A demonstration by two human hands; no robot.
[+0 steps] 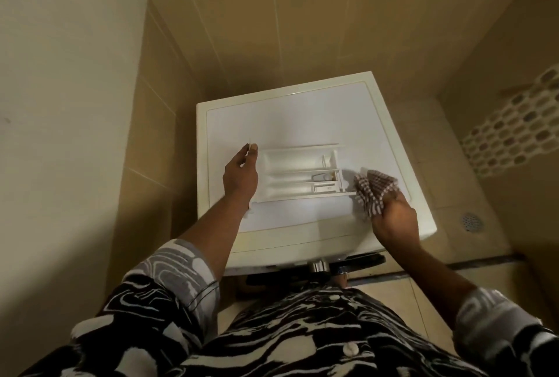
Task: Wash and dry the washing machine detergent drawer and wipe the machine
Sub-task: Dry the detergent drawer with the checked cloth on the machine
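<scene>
The white detergent drawer (298, 175) lies on top of the white washing machine (302, 116), its compartments facing up. My left hand (241, 175) holds the drawer's left end, where the front panel is, with thumb and fingers round its edge. My right hand (393, 219) grips a bunched brown-and-white checked cloth (373, 190) just off the drawer's right end, and the cloth touches the machine's top.
Beige tiled walls close in behind and to the left of the machine. A white mat with oval holes (514, 134) hangs or leans at the right. A round floor drain (471, 221) sits on the tiled floor right of the machine. The machine's front edge is against my body.
</scene>
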